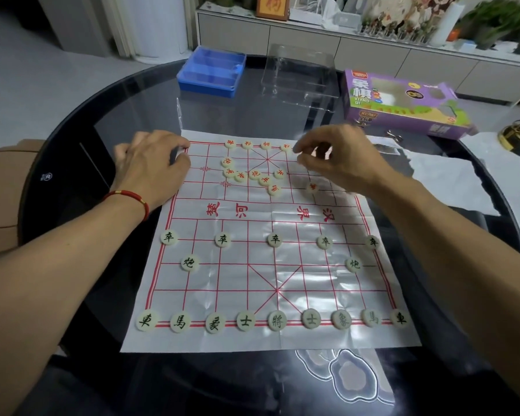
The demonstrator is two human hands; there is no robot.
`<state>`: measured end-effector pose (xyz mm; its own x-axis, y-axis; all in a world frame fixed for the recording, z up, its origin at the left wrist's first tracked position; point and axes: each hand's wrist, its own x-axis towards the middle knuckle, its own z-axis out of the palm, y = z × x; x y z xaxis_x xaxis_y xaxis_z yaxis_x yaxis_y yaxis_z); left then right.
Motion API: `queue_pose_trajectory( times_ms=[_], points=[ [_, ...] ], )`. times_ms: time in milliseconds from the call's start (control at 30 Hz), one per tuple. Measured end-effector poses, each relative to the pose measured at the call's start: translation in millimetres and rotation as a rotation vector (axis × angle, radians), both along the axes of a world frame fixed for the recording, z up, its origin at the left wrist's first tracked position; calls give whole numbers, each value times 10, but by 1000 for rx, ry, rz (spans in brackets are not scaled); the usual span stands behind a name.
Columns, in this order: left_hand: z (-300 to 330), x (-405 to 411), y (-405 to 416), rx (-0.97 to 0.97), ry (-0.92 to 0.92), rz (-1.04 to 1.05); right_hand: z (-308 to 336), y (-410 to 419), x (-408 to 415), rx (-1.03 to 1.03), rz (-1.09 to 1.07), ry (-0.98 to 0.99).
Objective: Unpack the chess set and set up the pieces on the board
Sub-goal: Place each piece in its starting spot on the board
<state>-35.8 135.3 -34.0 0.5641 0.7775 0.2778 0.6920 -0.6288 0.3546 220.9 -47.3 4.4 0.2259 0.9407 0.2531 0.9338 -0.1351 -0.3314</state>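
Two hands work over the far half of the board point(270, 235). The left hand point(150, 163) sits at the far left corner, fingers curled under; whether they hold a piece I cannot tell. The right hand point(336, 157) hovers blurred above the far right side, fingers loosely bent, its grasp unclear. Beyond, a blue tray point(212, 72), a clear lid point(297, 73) and a purple box point(403, 103) lie on the dark table point(72, 145). Black pieces point(275, 321) stand in order on the near side; red pieces point(254, 174) are partly placed, partly clustered.
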Motion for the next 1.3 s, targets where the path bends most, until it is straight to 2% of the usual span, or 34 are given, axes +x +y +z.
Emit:
queue_pose_trajectory(
  times_ms=[200,567,900,1300],
  points=[
    [-15,8,6,1,3,1,-37,131,-157,-174,104,-107],
    [-47,11,36,5,-6,-6,112,141,-294,-143,152,-181],
    [-72,10,47,10,-19,-12,234,61,-398,-310,183,-287],
    [-89,26,65,16,-12,-7,15,223,-492,-190,120,-219]
  ],
)
